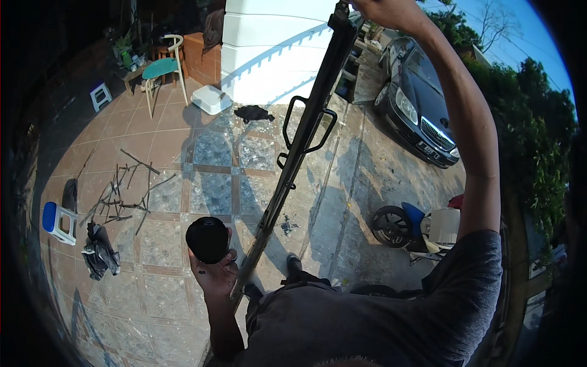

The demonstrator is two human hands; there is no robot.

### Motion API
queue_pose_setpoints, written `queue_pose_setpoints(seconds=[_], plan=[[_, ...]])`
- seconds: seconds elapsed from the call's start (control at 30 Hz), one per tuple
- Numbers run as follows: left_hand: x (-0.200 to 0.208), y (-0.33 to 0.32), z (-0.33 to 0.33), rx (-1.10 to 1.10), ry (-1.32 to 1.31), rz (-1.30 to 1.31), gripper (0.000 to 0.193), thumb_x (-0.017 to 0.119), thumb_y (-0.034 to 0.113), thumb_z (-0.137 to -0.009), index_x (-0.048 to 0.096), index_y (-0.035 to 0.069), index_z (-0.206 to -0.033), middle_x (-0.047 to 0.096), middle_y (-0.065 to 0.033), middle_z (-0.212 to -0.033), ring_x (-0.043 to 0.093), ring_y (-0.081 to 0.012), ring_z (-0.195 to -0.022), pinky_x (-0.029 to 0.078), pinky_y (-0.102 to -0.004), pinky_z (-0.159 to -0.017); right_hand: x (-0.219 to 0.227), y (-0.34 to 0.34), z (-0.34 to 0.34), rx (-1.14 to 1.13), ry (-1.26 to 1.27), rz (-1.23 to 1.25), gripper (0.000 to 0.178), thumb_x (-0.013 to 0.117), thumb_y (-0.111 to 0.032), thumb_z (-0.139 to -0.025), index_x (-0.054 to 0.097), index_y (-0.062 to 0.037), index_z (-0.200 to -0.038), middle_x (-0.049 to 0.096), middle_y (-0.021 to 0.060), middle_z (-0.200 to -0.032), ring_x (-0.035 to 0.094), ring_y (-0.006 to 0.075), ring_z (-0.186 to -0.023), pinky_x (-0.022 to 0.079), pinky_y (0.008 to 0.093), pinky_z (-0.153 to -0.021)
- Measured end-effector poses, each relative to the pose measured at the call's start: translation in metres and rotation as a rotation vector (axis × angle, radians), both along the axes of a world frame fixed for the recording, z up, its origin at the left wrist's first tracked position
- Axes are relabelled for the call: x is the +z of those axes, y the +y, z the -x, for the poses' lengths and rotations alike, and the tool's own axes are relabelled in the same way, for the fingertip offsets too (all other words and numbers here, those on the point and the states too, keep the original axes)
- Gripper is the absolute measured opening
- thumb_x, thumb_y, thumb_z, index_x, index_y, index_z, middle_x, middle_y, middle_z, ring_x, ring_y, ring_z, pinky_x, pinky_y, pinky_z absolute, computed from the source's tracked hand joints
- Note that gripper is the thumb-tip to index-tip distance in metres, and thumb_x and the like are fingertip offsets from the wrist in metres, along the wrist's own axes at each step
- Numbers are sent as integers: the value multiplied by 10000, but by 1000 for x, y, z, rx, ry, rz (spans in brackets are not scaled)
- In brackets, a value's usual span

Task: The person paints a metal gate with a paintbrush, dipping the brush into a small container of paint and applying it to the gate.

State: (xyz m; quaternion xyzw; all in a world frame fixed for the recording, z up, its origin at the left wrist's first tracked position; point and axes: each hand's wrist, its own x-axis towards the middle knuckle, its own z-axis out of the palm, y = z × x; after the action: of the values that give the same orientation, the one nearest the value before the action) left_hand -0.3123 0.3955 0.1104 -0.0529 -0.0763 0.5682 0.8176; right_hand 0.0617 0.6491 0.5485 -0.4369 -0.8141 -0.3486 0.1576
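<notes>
A long dark pole tool (299, 137) with a black loop handle (307, 125) partway along it runs steeply through the middle of the view, its long axis leaning from the lower left up to the upper right. The right hand (382, 7), raised high on an outstretched arm, is closed around the upper end at the top edge of the picture. The left hand (215, 272), low and near the body, is curled around a round black cap-like object (207, 239), with the lower stretch of the pole passing just beside its fingers; whether those fingers also press the pole cannot be told. The pole's bottom end is hidden behind the person's dark grey shirt. Below lies a tiled patio floor (159, 238), open and sunlit around the person's feet. To the left, well apart from the pole, a scatter of cut twigs (125, 189) lies on the tiles, with a blue-topped stool (56, 221) and a crumpled black bag (99, 252) nearer the left rim. Farther off stand a green chair (164, 68) and a white wall pillar (272, 46), which the pole's upper stretch crosses in the view. To the right, a dark car (419, 101) is parked on the driveway, and a motorbike (416, 227) stands close to the person's right side, narrowing the room there.
</notes>
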Motion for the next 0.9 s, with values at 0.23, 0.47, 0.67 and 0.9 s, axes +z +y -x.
queue_pose_setpoints(seconds=[0.23, 0.47, 0.67, 0.9], plan=[[-8, -5, 21, -62, -19, 5, 728, 431, 602, -969, 349, 98, -1489, 406, -217, -1480, 598, -326, -897, 570, -393, -674, -3, -65, 20, 777, 583, 536, 454, 669, -245, -881, 560, -73, -1287, 588, 205, -1220, 554, 304, -1135, 457, 437, -954], [-1, -4, 25, -66, 11, 105, 712, 431, 593, -971, 374, 94, -1475, 437, -218, -1458, 604, -315, -857, 557, -376, -610, -28, -94, 29, 40, 341, -79, 278, 620, -215, -930, 647, -56, -1157, 682, 124, -976, 644, 236, -932, 523, 386, -801], [-7, -14, 31, 5, 99, 225, 684, 418, 578, -982, 390, 99, -1470, 450, -223, -1447, 611, -304, -781, 542, -334, -535, -122, -93, 54, 267, 234, 342, 170, 617, -159, -970, 678, -14, -1034, 696, 37, -868, 586, 84, -666, 491, 268, -608], [-14, -13, 38, 4, 122, 215, 670, 389, 565, -997, 368, 109, -1486, 414, -243, -1471, 635, -295, -791, 552, -321, -527, -179, -67, 49, 28, 45, 220, 148, 638, -208, -914, 689, -100, -1003, 681, 142, -796, 683, 308, -684, 545, 388, -628]])
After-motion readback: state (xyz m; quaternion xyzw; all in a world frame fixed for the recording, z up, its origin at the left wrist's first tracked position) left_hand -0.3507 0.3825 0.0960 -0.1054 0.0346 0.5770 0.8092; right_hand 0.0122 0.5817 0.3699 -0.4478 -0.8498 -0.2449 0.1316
